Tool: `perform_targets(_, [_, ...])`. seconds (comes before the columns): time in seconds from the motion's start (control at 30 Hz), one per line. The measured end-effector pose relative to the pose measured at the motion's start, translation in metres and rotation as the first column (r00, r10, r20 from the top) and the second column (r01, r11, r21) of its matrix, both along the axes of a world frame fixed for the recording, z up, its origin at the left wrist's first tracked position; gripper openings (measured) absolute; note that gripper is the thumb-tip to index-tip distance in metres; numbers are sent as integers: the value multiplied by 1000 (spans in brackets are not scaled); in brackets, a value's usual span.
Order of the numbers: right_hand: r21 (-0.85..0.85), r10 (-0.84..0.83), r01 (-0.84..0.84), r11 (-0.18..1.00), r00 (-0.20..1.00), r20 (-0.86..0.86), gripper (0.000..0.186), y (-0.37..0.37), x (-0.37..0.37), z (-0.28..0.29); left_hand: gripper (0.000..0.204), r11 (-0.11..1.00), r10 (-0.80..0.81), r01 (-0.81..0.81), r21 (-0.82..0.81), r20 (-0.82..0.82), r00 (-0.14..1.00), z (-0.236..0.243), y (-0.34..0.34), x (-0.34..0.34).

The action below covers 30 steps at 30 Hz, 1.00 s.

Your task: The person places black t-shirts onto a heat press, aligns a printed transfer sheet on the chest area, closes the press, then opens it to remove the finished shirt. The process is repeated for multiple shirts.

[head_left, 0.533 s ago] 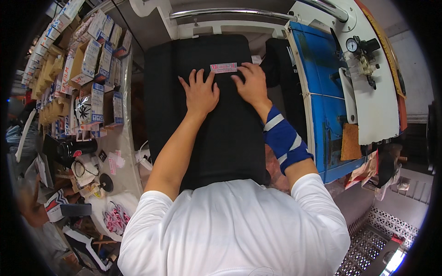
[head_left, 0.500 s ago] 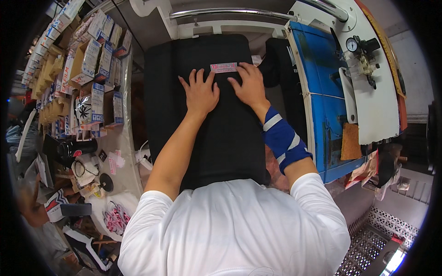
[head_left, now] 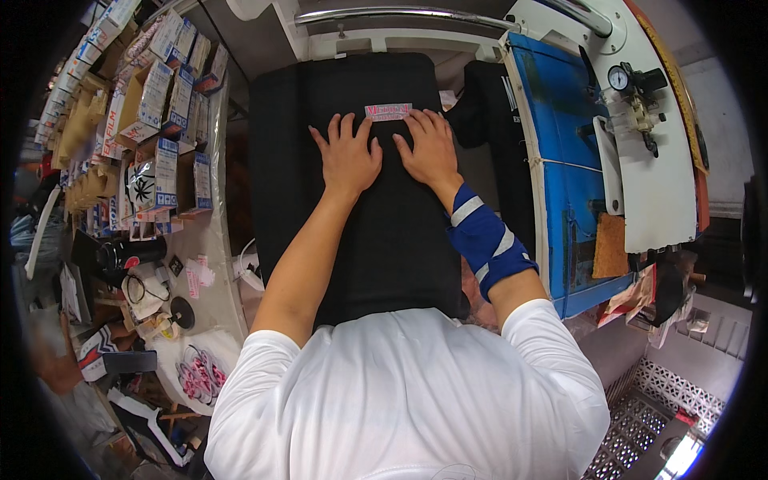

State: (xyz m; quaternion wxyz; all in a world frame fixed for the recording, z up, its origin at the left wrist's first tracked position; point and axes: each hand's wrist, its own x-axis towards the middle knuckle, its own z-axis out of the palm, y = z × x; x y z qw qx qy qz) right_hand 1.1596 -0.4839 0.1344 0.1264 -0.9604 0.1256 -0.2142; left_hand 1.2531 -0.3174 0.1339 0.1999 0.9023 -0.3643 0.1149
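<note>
A small pale label with pink lettering [head_left: 387, 111] lies near the far part of a black fabric-covered board [head_left: 376, 240]. My left hand [head_left: 346, 156] rests open on the black fabric, fingers spread, with its fingertips by the label's lower left corner. At the label's right end, my right hand [head_left: 428, 150] lies open with fingers extended, the fingertips touching or very close to it. A blue band with pale stripes [head_left: 488, 240] is wrapped round my right forearm.
On the left, stacked cardboard boxes [head_left: 144, 104] stand above a cluttered table [head_left: 216, 264]. A blue board [head_left: 560, 224] and a pressure gauge fitting [head_left: 628, 84] are at right. A metal bar [head_left: 400, 18] crosses the back. A person's limb [head_left: 60, 360] shows at lower left.
My right hand has shifted slightly left, and its fingers now lie straighter toward the label's right end. My left hand is much as before. The scene sits slightly higher in the picture.
</note>
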Motion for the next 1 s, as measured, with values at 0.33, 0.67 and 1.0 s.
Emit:
perform_targets(0.33, [-26, -26, 26, 999, 1000, 6, 48, -2, 2, -4, 50, 1000, -2, 1, 16, 4, 1000, -1, -2, 1])
perform_targets(0.67, [-54, 39, -38, 998, 999, 22, 48, -3, 9, -1, 56, 1000, -20, 19, -13, -71, 997, 21, 6, 0])
perform_targets(1.0, [-69, 22, -25, 997, 999, -37, 46, 5, 3, 2, 54, 999, 15, -17, -36, -32, 999, -8, 9, -4])
